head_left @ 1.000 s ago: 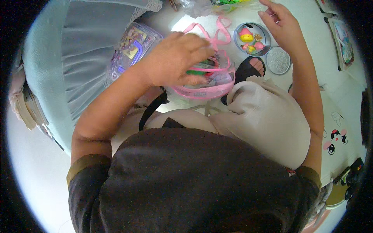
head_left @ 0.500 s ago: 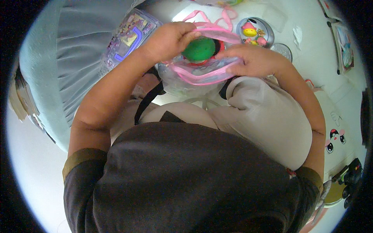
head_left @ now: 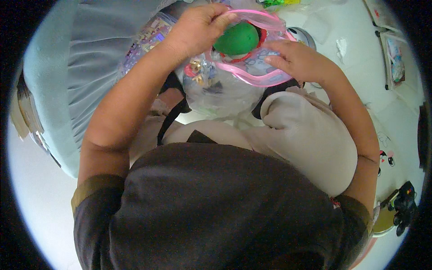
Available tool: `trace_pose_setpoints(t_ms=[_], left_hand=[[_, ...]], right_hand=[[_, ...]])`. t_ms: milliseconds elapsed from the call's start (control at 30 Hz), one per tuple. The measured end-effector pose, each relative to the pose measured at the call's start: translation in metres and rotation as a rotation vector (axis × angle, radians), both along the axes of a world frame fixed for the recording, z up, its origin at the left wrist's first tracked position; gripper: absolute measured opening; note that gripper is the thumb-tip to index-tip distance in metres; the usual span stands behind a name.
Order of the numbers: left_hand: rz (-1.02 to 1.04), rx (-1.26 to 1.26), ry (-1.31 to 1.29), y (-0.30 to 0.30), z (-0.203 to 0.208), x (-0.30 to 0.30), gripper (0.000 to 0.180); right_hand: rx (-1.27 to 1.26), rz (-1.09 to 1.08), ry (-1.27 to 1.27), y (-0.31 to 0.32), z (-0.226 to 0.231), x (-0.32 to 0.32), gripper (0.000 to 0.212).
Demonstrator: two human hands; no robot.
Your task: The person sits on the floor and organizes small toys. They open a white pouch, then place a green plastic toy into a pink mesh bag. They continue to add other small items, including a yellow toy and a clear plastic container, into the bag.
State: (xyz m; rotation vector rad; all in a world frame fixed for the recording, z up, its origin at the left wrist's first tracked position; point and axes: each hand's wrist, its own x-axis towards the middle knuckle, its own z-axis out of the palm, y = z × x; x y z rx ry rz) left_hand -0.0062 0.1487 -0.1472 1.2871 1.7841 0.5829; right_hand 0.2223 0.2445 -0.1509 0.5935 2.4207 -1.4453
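A clear bag with pink trim (head_left: pixel 254 81) is held with its mouth spread wide. Inside it sits a rounded green thing (head_left: pixel 237 39) with a red and black edge; its kind I cannot make out. My left hand (head_left: pixel 202 29) is closed on the far left part of the pink rim, thumb on top. At the right side of the mouth, my right hand (head_left: pixel 299 58) reaches over the opening, thumb and fingers stretched out and apart. Small colourful items (head_left: pixel 200 72) show through clear plastic below my left wrist.
Left of the bag stands a purple patterned case (head_left: pixel 146 42), partly behind my left forearm. A round metal tin (head_left: pixel 303 37) is behind my right hand. A crumpled white scrap (head_left: pixel 341 48) lies farther right. Grey pleated fabric (head_left: pixel 101 67) covers the left side.
Both hands and the bag have moved slightly farther away. The bag's mouth is wider, and my right hand has released the near rim. The tin is now more covered.
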Motion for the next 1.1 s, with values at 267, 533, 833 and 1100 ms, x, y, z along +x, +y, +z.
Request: trace_pose_setpoints(t_ms=[267,533,833,1100], left_hand=[[-0.048,-0.031,-0.235,-0.012,0.153,0.024,0.017],[0.266,0.516,-0.233,-0.072,0.188,0.012,0.020],[0.156,0.594,-0.328,-0.140,0.192,0.051,0.015],[0.108,0.677,-0.367,-0.149,0.189,0.057,0.012]], right_hand=[[0.281,0.158,0.258,-0.017,0.084,-0.043,0.044],[0.530,0.237,0.218,-0.102,0.154,-0.046,0.027],[0.359,-0.132,-0.009,-0.155,0.173,-0.024,0.026],[0.427,-0.061,-0.030,-0.144,0.101,-0.069,0.025]])
